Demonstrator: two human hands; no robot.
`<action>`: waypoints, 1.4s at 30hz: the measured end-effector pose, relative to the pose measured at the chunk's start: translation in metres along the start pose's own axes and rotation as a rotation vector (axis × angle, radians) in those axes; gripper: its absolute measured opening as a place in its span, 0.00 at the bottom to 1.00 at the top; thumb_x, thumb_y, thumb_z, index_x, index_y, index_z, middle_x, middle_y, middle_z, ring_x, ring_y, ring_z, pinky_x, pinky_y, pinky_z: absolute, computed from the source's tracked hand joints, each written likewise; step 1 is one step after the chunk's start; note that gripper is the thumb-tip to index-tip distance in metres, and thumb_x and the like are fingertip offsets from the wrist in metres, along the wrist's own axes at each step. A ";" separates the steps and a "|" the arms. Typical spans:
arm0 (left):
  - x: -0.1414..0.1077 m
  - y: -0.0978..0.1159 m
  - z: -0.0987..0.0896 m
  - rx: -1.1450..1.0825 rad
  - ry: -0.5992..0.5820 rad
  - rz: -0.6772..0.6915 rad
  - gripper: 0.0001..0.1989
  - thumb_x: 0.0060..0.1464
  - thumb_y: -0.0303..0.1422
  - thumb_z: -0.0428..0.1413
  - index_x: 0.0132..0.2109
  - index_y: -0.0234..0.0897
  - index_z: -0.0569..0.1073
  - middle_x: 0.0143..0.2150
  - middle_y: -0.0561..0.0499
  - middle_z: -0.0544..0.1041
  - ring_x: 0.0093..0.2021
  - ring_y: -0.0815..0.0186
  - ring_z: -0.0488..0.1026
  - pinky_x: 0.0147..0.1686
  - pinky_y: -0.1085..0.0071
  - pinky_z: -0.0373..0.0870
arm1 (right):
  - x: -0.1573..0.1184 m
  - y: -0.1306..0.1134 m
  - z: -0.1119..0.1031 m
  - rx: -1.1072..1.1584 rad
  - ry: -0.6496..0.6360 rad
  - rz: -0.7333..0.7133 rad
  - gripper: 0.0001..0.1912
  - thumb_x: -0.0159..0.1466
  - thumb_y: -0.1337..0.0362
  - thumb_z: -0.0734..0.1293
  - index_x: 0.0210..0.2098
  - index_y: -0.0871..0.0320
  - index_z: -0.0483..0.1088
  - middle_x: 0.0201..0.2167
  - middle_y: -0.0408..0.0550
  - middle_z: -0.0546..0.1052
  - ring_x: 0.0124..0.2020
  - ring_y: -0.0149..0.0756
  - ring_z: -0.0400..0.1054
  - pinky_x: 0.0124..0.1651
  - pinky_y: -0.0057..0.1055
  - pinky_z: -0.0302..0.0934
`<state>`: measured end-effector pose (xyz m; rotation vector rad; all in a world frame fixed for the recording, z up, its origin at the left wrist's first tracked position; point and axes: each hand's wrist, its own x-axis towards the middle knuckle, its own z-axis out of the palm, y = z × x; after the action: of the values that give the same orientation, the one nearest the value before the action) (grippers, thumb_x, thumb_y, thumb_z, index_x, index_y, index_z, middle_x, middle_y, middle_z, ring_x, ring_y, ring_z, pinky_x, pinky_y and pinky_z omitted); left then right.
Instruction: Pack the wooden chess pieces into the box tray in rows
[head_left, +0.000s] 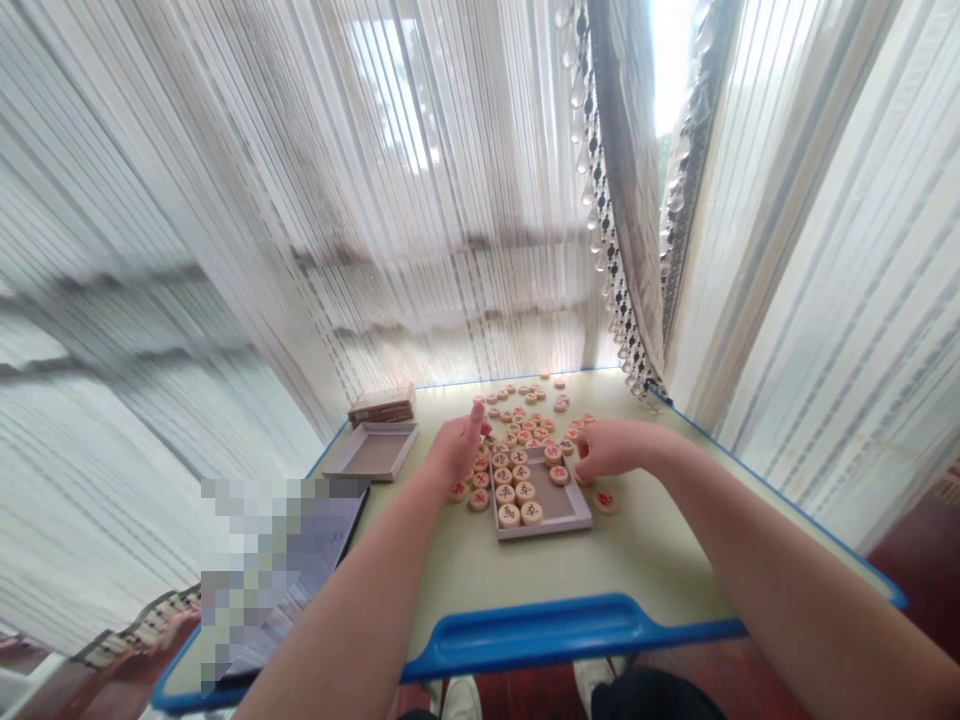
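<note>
Pieces and tray on the desk (645,565). The tray (565,504) stood between the hands; black-marked pieces (510,514) filled its left side in two columns, red-marked ones (559,476) stood toward its far right, and others lay scattered beyond. The left hand (456,447) hung by the tray's far left corner, thumb raised; the right hand (611,447) curled down beside its right wall. Whether either hand's fingers were clamped on a piece could not be told. The pieces looked light, stiff, smooth and hardly fragile, best pinched across opposite edges; the tray's thin walls probably flexed under pressure.
</note>
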<state>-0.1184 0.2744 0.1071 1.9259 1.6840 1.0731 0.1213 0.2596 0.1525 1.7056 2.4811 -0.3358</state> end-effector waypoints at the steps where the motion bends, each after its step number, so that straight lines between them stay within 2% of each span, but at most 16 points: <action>1: 0.000 -0.001 0.000 0.000 0.002 -0.002 0.36 0.52 0.55 0.30 0.30 0.35 0.74 0.32 0.46 0.76 0.34 0.62 0.71 0.36 0.66 0.65 | 0.000 -0.001 0.000 0.015 -0.021 -0.009 0.12 0.46 0.57 0.66 0.28 0.57 0.72 0.28 0.49 0.75 0.29 0.39 0.68 0.24 0.29 0.54; 4: 0.001 -0.003 0.001 -0.010 -0.013 -0.005 0.36 0.52 0.55 0.30 0.31 0.35 0.74 0.33 0.46 0.76 0.34 0.62 0.71 0.37 0.66 0.65 | 0.002 0.000 0.000 0.022 -0.048 -0.009 0.14 0.47 0.58 0.66 0.32 0.57 0.72 0.31 0.49 0.75 0.31 0.40 0.68 0.25 0.29 0.56; 10: 0.001 -0.003 0.000 -0.034 -0.009 -0.012 0.35 0.52 0.55 0.31 0.31 0.35 0.74 0.34 0.46 0.76 0.34 0.62 0.71 0.36 0.66 0.65 | 0.020 0.014 0.008 0.004 0.110 -0.034 0.17 0.51 0.67 0.63 0.41 0.53 0.71 0.40 0.49 0.74 0.38 0.41 0.68 0.32 0.29 0.57; 14: 0.001 -0.002 0.000 -0.035 0.004 -0.032 0.35 0.52 0.55 0.31 0.31 0.34 0.74 0.34 0.45 0.77 0.33 0.62 0.71 0.35 0.66 0.65 | 0.025 0.020 0.010 0.028 0.163 -0.023 0.22 0.50 0.69 0.63 0.45 0.53 0.68 0.40 0.48 0.74 0.37 0.40 0.68 0.32 0.29 0.57; 20: 0.002 -0.003 0.000 0.011 0.003 -0.003 0.35 0.52 0.54 0.31 0.30 0.35 0.74 0.34 0.45 0.77 0.34 0.61 0.71 0.36 0.67 0.65 | 0.018 0.014 0.003 0.045 0.156 0.046 0.15 0.49 0.60 0.65 0.36 0.57 0.72 0.34 0.50 0.75 0.34 0.40 0.69 0.29 0.29 0.57; 26: 0.000 0.001 -0.004 0.034 -0.015 0.009 0.35 0.52 0.54 0.30 0.31 0.35 0.74 0.33 0.45 0.77 0.34 0.61 0.71 0.36 0.66 0.65 | 0.010 0.006 -0.001 -0.040 0.156 0.064 0.11 0.47 0.64 0.64 0.32 0.56 0.72 0.33 0.50 0.75 0.33 0.42 0.69 0.28 0.30 0.57; 29: -0.001 0.003 -0.005 0.056 -0.021 0.021 0.36 0.52 0.54 0.30 0.30 0.35 0.74 0.33 0.45 0.77 0.34 0.61 0.71 0.37 0.66 0.65 | 0.003 0.004 -0.005 -0.023 0.200 0.006 0.12 0.47 0.66 0.64 0.32 0.56 0.72 0.34 0.48 0.75 0.33 0.39 0.68 0.29 0.29 0.57; 32: -0.001 0.003 -0.005 0.067 -0.021 0.024 0.36 0.52 0.54 0.30 0.30 0.35 0.73 0.33 0.45 0.77 0.34 0.61 0.72 0.36 0.66 0.65 | -0.006 -0.002 -0.009 0.072 0.241 -0.170 0.13 0.48 0.65 0.65 0.35 0.55 0.71 0.37 0.46 0.75 0.35 0.36 0.67 0.32 0.26 0.57; 35: -0.001 0.003 -0.005 0.068 -0.021 0.024 0.35 0.53 0.54 0.30 0.30 0.35 0.73 0.32 0.45 0.77 0.34 0.61 0.71 0.36 0.67 0.65 | -0.013 -0.010 -0.009 0.121 0.203 -0.313 0.16 0.47 0.62 0.66 0.37 0.54 0.70 0.37 0.44 0.74 0.35 0.35 0.66 0.32 0.25 0.57; 42: -0.002 0.004 -0.005 0.111 -0.041 0.026 0.36 0.53 0.54 0.29 0.31 0.33 0.73 0.33 0.45 0.77 0.34 0.61 0.71 0.36 0.67 0.64 | -0.011 -0.017 -0.001 0.038 0.168 -0.369 0.12 0.46 0.64 0.66 0.32 0.56 0.70 0.33 0.46 0.74 0.36 0.38 0.66 0.34 0.28 0.57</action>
<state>-0.1198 0.2709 0.1127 2.0290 1.7347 0.9609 0.1095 0.2436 0.1578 1.3296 2.9306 -0.2822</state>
